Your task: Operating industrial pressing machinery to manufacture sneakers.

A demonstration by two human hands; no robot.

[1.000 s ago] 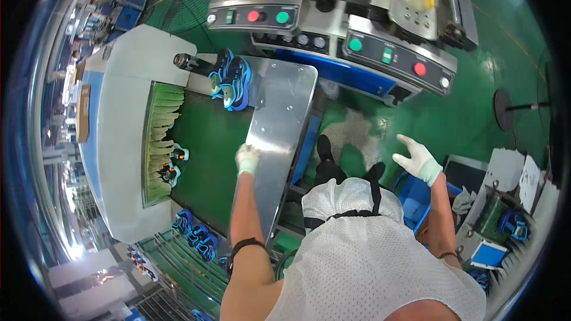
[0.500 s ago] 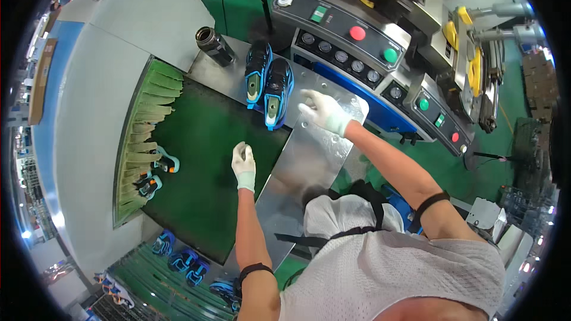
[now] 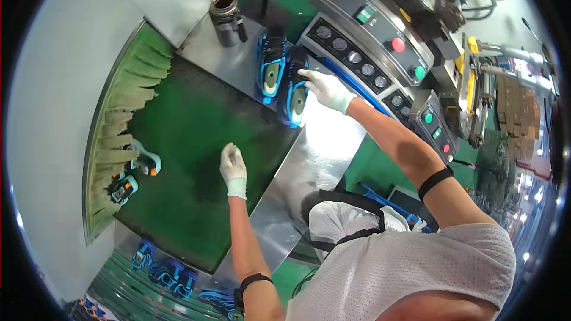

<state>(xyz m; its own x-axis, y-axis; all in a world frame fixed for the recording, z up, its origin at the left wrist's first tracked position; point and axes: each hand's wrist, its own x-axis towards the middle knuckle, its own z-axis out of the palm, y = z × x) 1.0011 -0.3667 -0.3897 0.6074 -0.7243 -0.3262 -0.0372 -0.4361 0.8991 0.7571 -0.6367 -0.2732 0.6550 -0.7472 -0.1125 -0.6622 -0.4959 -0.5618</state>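
Observation:
Two black-and-blue shoes, a left one (image 3: 271, 70) and a right one (image 3: 295, 96), lie side by side on a metal ledge at the edge of a green conveyor belt (image 3: 190, 125). My right hand (image 3: 328, 90), in a white glove, has its fingers closed on the edge of the right-hand shoe; part of the grip is hidden. Over the belt hangs my gloved left hand (image 3: 234, 169), fingers curled together, with nothing visible in them. It is apart from both shoes.
A dark metal flask (image 3: 227, 21) stands on the ledge behind the shoes. Beyond is a machine with a button panel (image 3: 380, 30). Two shoes (image 3: 143, 160) sit at the green strip curtain (image 3: 113, 125). Several blue shoes (image 3: 169, 276) lie on a lower rack.
My right hand has moved from beside the shoes onto the right-hand one. My left hand stays over the belt, fingers still curled. The view has shifted.

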